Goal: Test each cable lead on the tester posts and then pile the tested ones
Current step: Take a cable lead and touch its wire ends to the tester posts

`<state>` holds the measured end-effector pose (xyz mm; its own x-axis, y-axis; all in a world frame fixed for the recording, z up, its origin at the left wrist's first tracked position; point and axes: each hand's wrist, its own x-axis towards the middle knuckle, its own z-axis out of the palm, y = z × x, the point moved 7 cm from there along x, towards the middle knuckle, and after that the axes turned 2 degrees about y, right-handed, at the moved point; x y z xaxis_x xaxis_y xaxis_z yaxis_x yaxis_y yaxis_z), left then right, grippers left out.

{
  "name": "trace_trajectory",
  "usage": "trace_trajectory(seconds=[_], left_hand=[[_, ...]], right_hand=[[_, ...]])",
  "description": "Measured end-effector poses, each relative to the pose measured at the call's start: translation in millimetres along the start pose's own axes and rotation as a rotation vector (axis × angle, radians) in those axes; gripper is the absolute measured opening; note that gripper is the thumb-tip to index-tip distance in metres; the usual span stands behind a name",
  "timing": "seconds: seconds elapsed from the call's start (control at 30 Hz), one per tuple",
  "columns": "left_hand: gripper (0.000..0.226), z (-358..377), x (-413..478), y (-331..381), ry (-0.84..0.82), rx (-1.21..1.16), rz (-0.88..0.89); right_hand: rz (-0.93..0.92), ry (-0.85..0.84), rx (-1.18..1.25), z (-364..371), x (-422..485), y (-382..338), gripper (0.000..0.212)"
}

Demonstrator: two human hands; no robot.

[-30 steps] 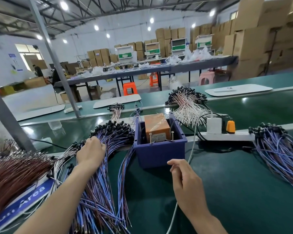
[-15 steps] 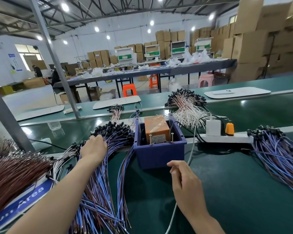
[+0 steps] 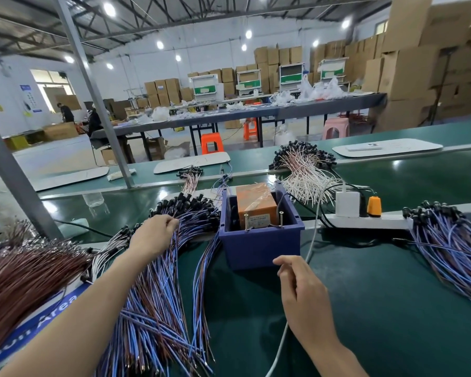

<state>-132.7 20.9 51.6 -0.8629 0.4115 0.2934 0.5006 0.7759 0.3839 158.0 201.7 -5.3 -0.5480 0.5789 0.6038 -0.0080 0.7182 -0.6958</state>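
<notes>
From the head camera, a green work table (image 3: 378, 295) runs across the lower half. At its middle stands a dark blue bin (image 3: 259, 246) holding an orange tester box (image 3: 256, 205). Two upright metal posts, the left post (image 3: 246, 221) and the right post (image 3: 281, 219), rise at the box's near edge.

The left hand (image 3: 154, 235) lies on the left pile of leads (image 3: 158, 308), a thick fan of blue and brown wires just left of the bin, with black connector ends at the far side and bare tips towards the person. Its fingers (image 3: 173, 223) are curled into the wires close to the connectors and pinch a few strands; which lead they have cannot be told.

The right hand (image 3: 302, 292) hovers in front of the bin's near wall, apart from the posts. Its fingers are loosely bent, with nothing visible between them. A white cable (image 3: 313, 227) runs under it and up past the bin's right side.

To the right of the bin, a white power strip (image 3: 365, 220) carries a white charger (image 3: 347, 204) and an orange plug (image 3: 374, 205). Past its end lies the right pile of leads (image 3: 452, 248), also blue and brown. Behind the bin sits a bundle of white leads (image 3: 305, 172). At the far left lies a mass of brown wires (image 3: 19, 273), with a blue label strip (image 3: 38, 322) reading "Area" below it.
</notes>
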Motion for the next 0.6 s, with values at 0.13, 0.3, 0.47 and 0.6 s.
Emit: trace_trajectory(seconds=[0.13,0.3,0.47,0.6], left_hand=[[0.036,-37.8,1.7,0.2,0.169,-0.14,-0.055],[0.03,-98.0,-7.8,17.2,0.438,-0.481,-0.073],[0.034,-179.2,-35.7,70.9,0.775,-0.698,0.122],[0.02,-197.2,-72.7,145.1,0.686,-0.835,0.463]], right_hand=[[0.013,-0.004,0.003,-0.1,-0.2,-0.5,0.025],[0.046,0.005,-0.002,-0.2,0.2,0.6,0.024],[0.19,-0.019,0.138,1.6,0.0,12.7,0.028],[0.499,-0.125,0.626,3.3,-3.5,26.9,0.037]])
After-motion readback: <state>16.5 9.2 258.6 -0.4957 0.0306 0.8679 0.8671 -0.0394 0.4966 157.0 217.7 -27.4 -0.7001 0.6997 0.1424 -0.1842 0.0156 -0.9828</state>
